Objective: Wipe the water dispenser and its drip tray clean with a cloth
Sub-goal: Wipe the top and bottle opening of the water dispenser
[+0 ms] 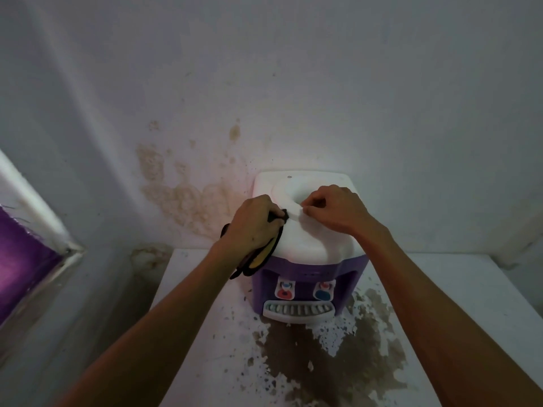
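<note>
Hands meet on top of the water dispenser (305, 239), which stands on a white table (440, 289) pushed against a stained wall (182, 183). We see our left hand (254, 227) at about nine o'clock on the white top, its fingers clenched around a dark cloth (264, 255) with a yellow patch; one black corner of the cloth pokes out between the fingers and touches the top, while the rest hangs down the left side of the dispenser toward seven o'clock. Our right hand (335, 208) rests at about three o'clock on the same top, beside the round recess in its middle, with the fingers curled in and the fingertips pressed to the white plastic; we cannot tell whether they pinch anything. The two hands sit near each other without touching. Below the white top the body is purple, with a red tap (285, 290) and a blue tap (323, 290) side by side on its front. The drip tray (298, 309), pale with a slotted grille, juts out just under them at six o'clock. Brown stains (308, 353) spread over the table in front of the tray. A purple pane (20, 259) shows at the far left edge.
</note>
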`<move>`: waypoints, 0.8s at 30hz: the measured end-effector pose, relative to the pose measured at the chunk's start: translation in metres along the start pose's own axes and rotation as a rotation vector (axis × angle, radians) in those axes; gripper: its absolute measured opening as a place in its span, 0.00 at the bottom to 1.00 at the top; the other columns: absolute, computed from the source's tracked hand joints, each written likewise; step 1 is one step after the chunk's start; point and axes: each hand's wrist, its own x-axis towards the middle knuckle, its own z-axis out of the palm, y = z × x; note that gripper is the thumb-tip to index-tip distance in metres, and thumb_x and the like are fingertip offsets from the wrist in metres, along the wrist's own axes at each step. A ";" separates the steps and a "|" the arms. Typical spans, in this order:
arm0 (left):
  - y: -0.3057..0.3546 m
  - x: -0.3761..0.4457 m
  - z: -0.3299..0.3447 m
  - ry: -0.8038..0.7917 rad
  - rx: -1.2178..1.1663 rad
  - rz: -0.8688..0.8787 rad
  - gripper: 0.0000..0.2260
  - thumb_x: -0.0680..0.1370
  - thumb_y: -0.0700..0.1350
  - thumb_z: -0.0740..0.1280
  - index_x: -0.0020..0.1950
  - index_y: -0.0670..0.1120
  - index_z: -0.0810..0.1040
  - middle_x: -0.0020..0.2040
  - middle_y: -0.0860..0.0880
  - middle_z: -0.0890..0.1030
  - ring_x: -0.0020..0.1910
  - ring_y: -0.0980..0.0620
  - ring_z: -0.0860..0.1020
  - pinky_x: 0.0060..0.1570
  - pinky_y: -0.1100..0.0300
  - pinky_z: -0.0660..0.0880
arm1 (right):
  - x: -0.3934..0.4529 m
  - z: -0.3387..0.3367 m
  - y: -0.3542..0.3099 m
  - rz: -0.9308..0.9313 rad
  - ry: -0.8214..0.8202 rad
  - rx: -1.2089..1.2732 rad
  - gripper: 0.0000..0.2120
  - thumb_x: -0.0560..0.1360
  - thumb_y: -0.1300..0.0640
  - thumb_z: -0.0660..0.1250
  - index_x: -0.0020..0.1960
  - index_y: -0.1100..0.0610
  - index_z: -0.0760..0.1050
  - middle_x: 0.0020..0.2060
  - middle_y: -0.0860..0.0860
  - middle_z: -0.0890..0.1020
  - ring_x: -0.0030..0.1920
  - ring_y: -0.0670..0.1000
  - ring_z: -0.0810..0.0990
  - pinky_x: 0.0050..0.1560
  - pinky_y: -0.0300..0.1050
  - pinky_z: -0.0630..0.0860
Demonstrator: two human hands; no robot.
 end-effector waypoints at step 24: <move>0.057 -0.014 0.033 0.162 0.163 -0.220 0.10 0.79 0.48 0.69 0.56 0.47 0.86 0.50 0.51 0.79 0.47 0.52 0.74 0.49 0.59 0.70 | -0.028 0.013 0.091 0.004 0.486 0.353 0.13 0.79 0.65 0.64 0.60 0.56 0.80 0.60 0.51 0.81 0.59 0.49 0.79 0.63 0.37 0.74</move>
